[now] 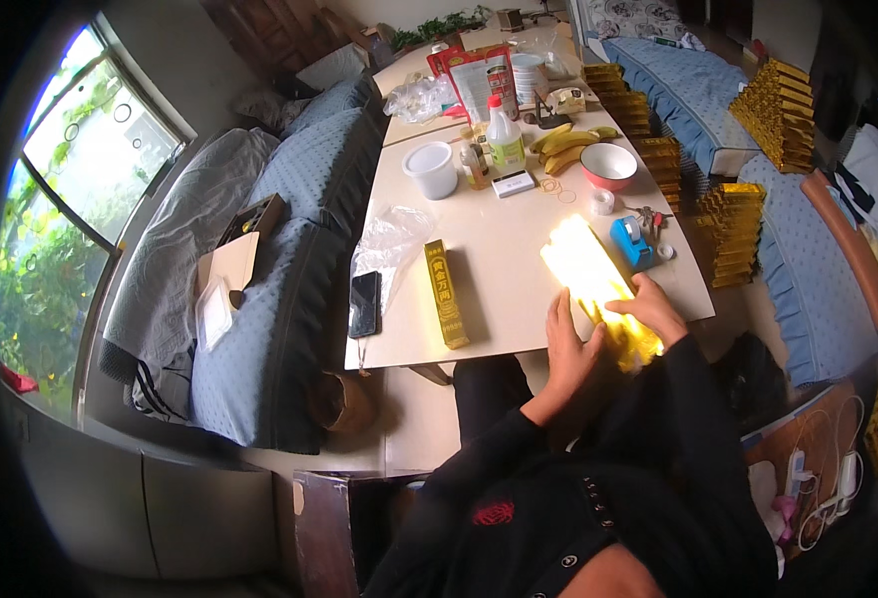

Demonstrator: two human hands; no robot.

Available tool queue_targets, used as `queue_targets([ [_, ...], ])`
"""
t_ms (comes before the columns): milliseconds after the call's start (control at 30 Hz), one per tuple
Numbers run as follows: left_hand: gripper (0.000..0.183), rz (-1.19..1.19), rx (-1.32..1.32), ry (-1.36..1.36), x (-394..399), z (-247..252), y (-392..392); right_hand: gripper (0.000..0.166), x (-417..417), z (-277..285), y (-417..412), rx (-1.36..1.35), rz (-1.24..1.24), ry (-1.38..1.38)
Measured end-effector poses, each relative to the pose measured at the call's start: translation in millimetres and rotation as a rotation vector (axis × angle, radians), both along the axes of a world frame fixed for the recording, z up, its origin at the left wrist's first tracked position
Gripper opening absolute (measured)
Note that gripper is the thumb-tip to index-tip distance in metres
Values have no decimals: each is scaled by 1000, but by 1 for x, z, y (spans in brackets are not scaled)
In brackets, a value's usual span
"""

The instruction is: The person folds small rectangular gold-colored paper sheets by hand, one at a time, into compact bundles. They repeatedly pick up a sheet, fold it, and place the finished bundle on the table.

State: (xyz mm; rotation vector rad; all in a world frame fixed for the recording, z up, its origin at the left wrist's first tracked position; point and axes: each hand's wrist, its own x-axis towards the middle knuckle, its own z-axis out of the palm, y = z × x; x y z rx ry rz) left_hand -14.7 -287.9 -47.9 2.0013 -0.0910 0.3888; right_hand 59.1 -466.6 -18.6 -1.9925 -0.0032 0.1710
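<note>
Gold foil material (596,276), glaring with reflected light, lies over the near right edge of the table. My left hand (570,351) is against its left side, fingers along the edge. From the right, my right hand (652,308) grips it with the thumb on top. Glare hides whether it is one sheet or a stack. Left of my hands lies a long narrow gold box (445,293) bearing printed characters. Just beyond my right hand stands a blue tape dispenser (631,243), with a small tape roll (665,252) beside it.
A smartphone (365,304) and a clear plastic bag (394,239) lie at the table's left. Farther back are a white tub (430,170), a red-capped bottle (505,138), bananas (567,149), a bowl (609,166) and keys (652,219). Folded gold stacks (734,232) stand right of the table.
</note>
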Motion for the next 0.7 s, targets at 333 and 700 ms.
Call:
queue_targets([
  [333,72,-500,667,71,0,76,34,57,-44,128,-13,-805,699,-585],
  [700,32,-242,-700,388,35,15,4,69,-32,107,-8,-585,150,-801],
])
